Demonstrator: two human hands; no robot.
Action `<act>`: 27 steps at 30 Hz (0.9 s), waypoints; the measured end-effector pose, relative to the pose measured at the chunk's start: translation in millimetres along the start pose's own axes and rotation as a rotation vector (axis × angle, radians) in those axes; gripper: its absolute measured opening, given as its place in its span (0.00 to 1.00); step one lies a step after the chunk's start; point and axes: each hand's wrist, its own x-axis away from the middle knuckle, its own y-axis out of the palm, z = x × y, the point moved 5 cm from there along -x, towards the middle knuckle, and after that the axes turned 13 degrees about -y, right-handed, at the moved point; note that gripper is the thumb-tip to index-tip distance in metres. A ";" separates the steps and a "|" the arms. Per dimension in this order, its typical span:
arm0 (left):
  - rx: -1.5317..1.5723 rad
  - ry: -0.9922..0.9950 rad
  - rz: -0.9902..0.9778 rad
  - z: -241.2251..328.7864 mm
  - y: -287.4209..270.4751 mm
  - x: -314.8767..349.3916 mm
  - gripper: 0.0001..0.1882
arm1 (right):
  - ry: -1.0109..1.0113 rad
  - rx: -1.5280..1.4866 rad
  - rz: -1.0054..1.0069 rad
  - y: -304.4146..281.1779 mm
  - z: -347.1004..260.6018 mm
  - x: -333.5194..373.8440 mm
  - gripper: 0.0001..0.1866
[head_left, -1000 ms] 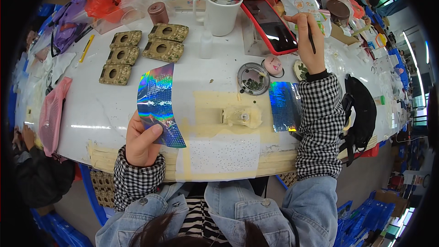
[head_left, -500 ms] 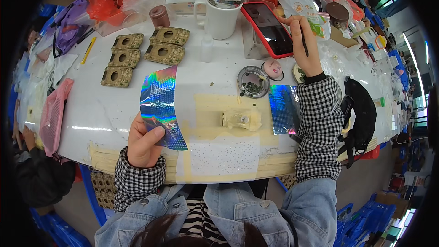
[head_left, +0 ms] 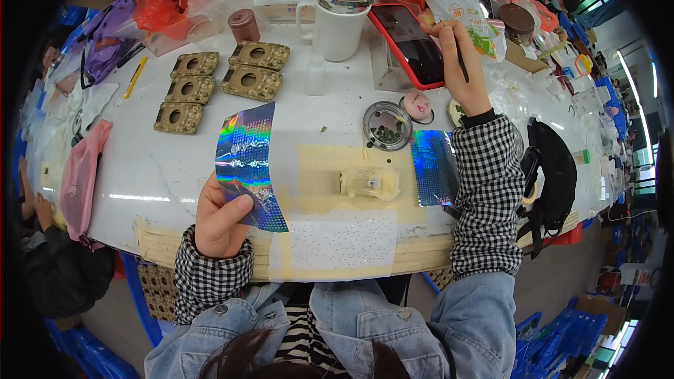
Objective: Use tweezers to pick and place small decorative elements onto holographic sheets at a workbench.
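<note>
My left hand [head_left: 221,221] pinches the lower end of a shiny holographic sheet [head_left: 246,161] and holds it up over the white table [head_left: 140,168]. My right hand [head_left: 460,63] is stretched to the far side, holding a thin dark stick like a pen and touching the screen of a red-cased phone [head_left: 411,42] propped up there. A second holographic sheet [head_left: 432,168] lies flat by my right forearm. Between the hands sit a small round metal dish [head_left: 386,126] of tiny dark pieces and a yellowish lump [head_left: 368,182] on taped paper.
Several camouflage-patterned cases with round holes [head_left: 217,81] lie at the left. A white mug with a metal lid [head_left: 340,17] stands at the back, a brown jar [head_left: 243,26] beside it. Red bags and packets crowd the far edge. A pink mesh pouch [head_left: 77,175] hangs at the left edge. Another person's dark sleeve [head_left: 56,267] shows lower left.
My left hand has tilted the holographic sheet slightly. My right hand has stayed at the phone, shifting a little to the left on it.
</note>
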 end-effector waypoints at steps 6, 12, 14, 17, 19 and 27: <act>0.009 0.015 -0.015 -0.3 0.0 -0.6 0.23 | 0.059 0.028 0.034 -3.2 10.6 3.6 0.14; 0.006 0.007 -0.013 0.2 0.5 0.2 0.23 | 0.057 0.033 0.045 -2.9 11.2 3.6 0.14; 0.009 0.007 -0.009 0.2 1.9 0.7 0.24 | 0.056 0.038 0.035 -2.3 12.1 4.1 0.14; 0.010 0.009 -0.002 0.6 2.8 0.5 0.24 | 0.058 0.047 0.030 -1.7 7.3 3.7 0.14; 0.003 0.010 0.004 0.9 3.0 0.5 0.24 | 0.084 0.010 0.060 -4.3 2.1 1.5 0.15; -0.009 -0.006 0.018 -0.1 3.0 -0.5 0.23 | 0.083 0.066 0.100 -13.8 -3.4 -0.7 0.18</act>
